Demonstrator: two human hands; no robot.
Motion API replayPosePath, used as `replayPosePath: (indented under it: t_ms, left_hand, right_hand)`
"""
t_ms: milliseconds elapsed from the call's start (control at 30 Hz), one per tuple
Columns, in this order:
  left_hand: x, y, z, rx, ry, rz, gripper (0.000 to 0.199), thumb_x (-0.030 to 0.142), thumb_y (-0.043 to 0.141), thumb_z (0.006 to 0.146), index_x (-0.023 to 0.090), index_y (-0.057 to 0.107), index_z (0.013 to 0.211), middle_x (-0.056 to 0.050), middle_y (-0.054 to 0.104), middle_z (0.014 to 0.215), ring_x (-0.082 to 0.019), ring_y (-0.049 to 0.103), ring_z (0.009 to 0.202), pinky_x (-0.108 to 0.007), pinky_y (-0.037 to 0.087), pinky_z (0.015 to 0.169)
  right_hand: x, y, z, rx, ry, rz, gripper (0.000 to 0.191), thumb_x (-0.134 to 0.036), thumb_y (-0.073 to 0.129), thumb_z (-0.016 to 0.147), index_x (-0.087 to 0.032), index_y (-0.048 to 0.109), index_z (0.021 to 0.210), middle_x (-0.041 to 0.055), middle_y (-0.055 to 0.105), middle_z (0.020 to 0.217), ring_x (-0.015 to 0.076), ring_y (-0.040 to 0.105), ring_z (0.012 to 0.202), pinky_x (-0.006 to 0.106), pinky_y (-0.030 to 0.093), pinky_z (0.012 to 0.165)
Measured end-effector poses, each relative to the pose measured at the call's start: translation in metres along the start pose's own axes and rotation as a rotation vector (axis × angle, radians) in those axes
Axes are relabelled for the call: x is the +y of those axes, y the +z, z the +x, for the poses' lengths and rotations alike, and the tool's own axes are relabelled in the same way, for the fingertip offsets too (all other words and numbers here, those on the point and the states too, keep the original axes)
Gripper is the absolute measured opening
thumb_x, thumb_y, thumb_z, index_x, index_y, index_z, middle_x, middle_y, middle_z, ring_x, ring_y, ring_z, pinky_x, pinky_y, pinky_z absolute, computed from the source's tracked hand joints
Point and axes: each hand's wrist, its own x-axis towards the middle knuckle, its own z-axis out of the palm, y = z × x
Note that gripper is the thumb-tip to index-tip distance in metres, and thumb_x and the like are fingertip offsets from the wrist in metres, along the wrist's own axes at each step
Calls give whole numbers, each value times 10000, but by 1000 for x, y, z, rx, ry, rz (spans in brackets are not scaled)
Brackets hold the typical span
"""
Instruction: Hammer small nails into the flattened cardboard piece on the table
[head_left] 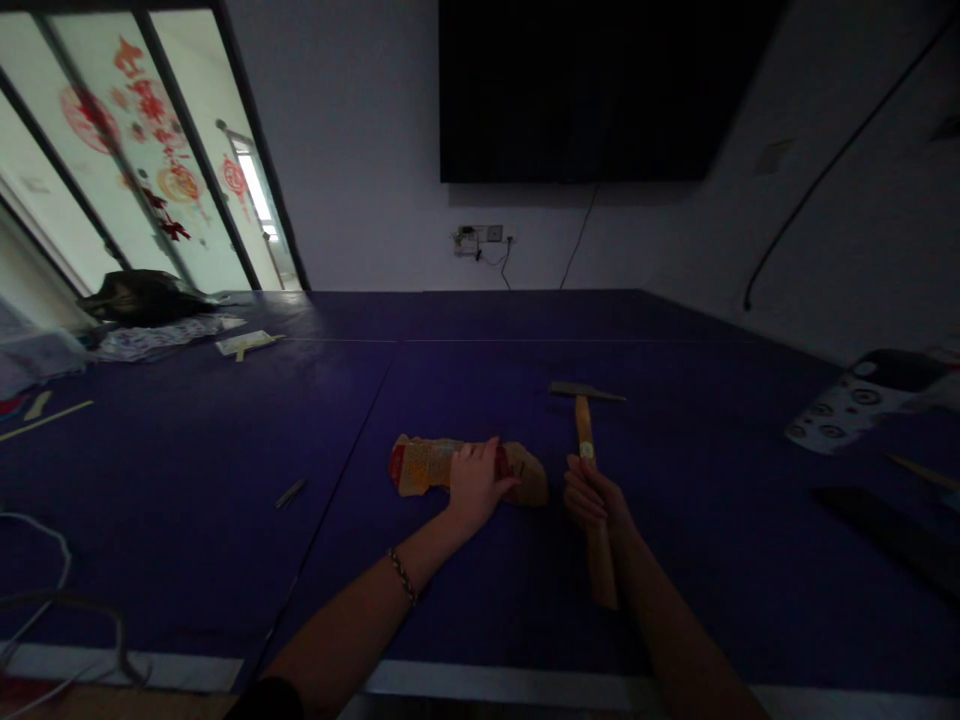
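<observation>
A hammer with a wooden handle [584,420] and a narrow metal head is in my right hand [592,495], whose fingers wrap round the handle. The head points away from me, over the purple surface. To its left lies a crumpled brown and red packet [427,465]. My left hand [476,485] rests on the packet's right half, fingers closed over it and thumb pointing right. What is inside the packet cannot be made out.
Thin metal pieces [291,492] lie on the purple surface [225,540] at left. A patterned cylindrical object [840,410] and a dark flat piece [885,530] are on the right. Cables [60,560] curl at the left edge; a black bag [142,297] sits farther back.
</observation>
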Motion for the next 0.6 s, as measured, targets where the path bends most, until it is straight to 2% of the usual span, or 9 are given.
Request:
replayPosePath:
  t_ms: [100,167,300,467,600]
  left_hand:
    - [-20,-30,-8,-13,37,54,306,358,553,747,186,553,1000,-64,591,974,-213,498,927,-321,378,811]
    - [-41,-53,-21,-31,33,104,178,252,486,795,191,587,929,-49,600,970,-184,520,919,-288,392,813]
    - [-92,-85,-69,-3,-95,289,251,181,378,825,169,582,972,-74,609,1016,-188,546,941,-302,404,856]
    - [-153,-90,-129,-20,-247,527,313,245,376,814,97,546,1032,-146,553,1134,-252,489,1082,-374,386,918]
    - [-172,-85,-146,81,-265,558,402,375,375,811,92,501,1068,-163,480,1213,-275,421,1151,-413,376,931]
  right_hand:
    - [-1,3,-1,7,2,-4,462,-558,482,687,-235,174,572,-162,131,327,32,-40,242,125,46,231]
    - [-2,6,-2,-5,-10,7,457,-544,478,697,-236,165,571,-162,122,330,31,-52,248,126,28,234]
    - [-3,11,-4,-33,-12,29,444,-524,490,693,-241,167,578,-164,111,341,27,-77,274,133,10,241]
    - [-4,13,-4,2,1,-24,405,-525,429,724,-243,178,579,-158,86,359,24,-68,278,147,-3,260]
    - [-3,10,-2,-1,-7,-51,410,-525,422,724,-242,168,570,-150,83,365,26,-41,266,154,7,256]
